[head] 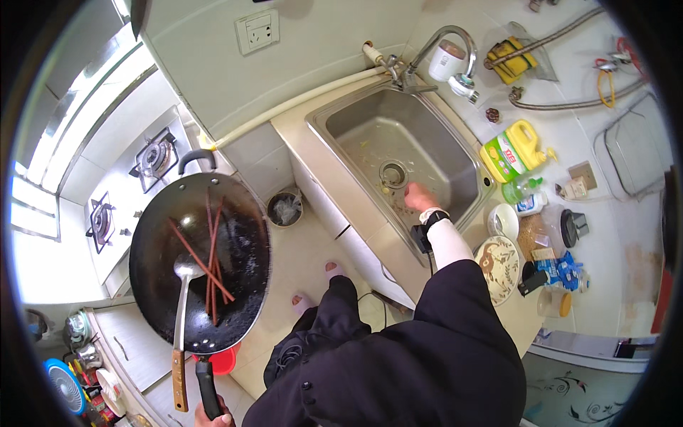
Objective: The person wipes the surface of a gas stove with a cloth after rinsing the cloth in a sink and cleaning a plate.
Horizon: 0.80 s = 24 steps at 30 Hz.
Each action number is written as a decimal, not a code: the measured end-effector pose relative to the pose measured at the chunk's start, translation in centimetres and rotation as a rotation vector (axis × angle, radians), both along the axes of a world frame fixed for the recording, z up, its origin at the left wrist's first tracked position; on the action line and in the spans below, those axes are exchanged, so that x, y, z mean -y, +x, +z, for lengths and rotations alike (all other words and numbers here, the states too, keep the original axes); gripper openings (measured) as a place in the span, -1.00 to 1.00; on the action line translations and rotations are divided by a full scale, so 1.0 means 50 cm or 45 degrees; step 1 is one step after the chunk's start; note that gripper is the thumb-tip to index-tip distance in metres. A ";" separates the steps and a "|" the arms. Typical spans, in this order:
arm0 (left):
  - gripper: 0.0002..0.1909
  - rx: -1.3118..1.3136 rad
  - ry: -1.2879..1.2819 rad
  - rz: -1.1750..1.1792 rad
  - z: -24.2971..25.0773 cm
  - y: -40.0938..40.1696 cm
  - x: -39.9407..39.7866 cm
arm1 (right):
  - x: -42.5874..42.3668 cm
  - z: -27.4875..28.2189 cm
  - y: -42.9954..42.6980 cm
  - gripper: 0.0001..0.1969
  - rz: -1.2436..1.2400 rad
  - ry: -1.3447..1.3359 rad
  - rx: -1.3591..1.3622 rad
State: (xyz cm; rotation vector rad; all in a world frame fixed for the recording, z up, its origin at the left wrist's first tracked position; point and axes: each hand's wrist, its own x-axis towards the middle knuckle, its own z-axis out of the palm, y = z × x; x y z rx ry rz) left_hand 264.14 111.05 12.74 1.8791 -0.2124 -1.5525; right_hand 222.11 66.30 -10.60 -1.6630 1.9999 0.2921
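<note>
My left hand [214, 417], at the bottom edge, is closed round the black handle of a dark wok [155, 229] held up over the floor. Inside the wok lie several reddish-brown chopsticks [193, 251], crossed over one another, and a metal spatula [182, 304] whose wooden handle sticks out past the rim. My right hand [419, 196] is down in the stainless steel sink [453, 144], close to the drain [394, 174], with its fingers curled; whether it holds anything cannot be told. Small food scraps lie about the drain.
A faucet [410, 80] stands at the sink's far corner. Right of the sink are a yellow detergent jug [515, 149], a white bowl [503, 221] and a patterned plate [499, 267]. A gas stove [122, 197] is at left; a small bin [285, 208] is on the floor.
</note>
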 end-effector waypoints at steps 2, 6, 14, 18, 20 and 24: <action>-0.88 -0.075 -0.043 -0.108 -0.007 0.025 -0.007 | -0.036 0.039 0.001 -0.57 -0.165 -0.149 0.091; -0.70 -0.126 -0.145 -0.255 -0.015 0.038 0.044 | -0.071 -0.019 -0.065 -0.47 -0.060 -0.680 0.274; -0.69 -0.508 -0.400 -0.691 -0.117 0.020 0.257 | -0.139 0.135 -0.099 -0.45 -0.936 -0.975 1.187; -0.77 -0.480 -0.395 -0.956 -0.118 -0.061 0.396 | -0.190 0.241 -0.134 -0.38 -0.898 -1.085 1.750; -0.79 -0.505 -0.359 -1.045 -0.136 -0.101 0.462 | -0.200 0.250 -0.155 -0.39 -0.888 -1.100 1.743; -0.80 -0.577 -0.356 -1.197 -0.175 -0.180 0.568 | -0.205 0.283 -0.157 -0.38 -0.827 -1.099 1.857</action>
